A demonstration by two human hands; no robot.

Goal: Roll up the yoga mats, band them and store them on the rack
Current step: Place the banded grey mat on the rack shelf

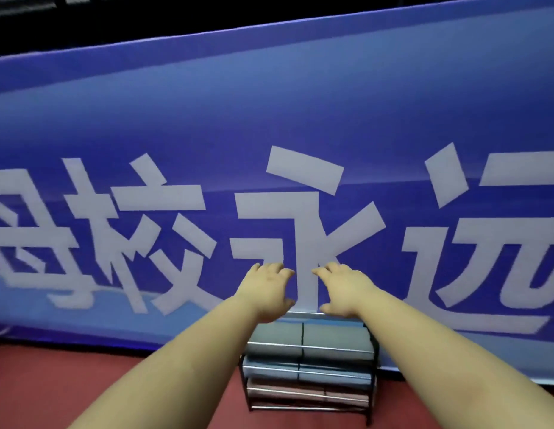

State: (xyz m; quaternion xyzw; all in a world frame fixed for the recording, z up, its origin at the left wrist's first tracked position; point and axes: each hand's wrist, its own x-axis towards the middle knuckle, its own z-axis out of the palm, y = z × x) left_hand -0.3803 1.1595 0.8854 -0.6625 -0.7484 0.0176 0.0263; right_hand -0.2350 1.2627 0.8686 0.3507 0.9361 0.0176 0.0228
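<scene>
Red floor [84, 382] underfoot, and both bare arms stretch forward over it. Just ahead stands the rack [373, 382], a low dark metal frame with shiny rails. It looks well stocked: a pinkish rolled mat [285, 393] on the low tier, a grey-blue rolled mat [269, 371] above it, and a grey rolled mat [275, 337] up top. Each roll lies flat, long axis running left to right along the rails, ends toward the side posts. Dark bands [302, 342] cross the rolls near the middle. Above the top rail hover the left hand [269, 292] and the right hand [343, 289], fingers spread and loose, gripping nothing. So rolling, banding and shelving look done for these three; whether more mats wait elsewhere, no telling. Behind it all hangs a blue banner [176, 119] with big white characters.
</scene>
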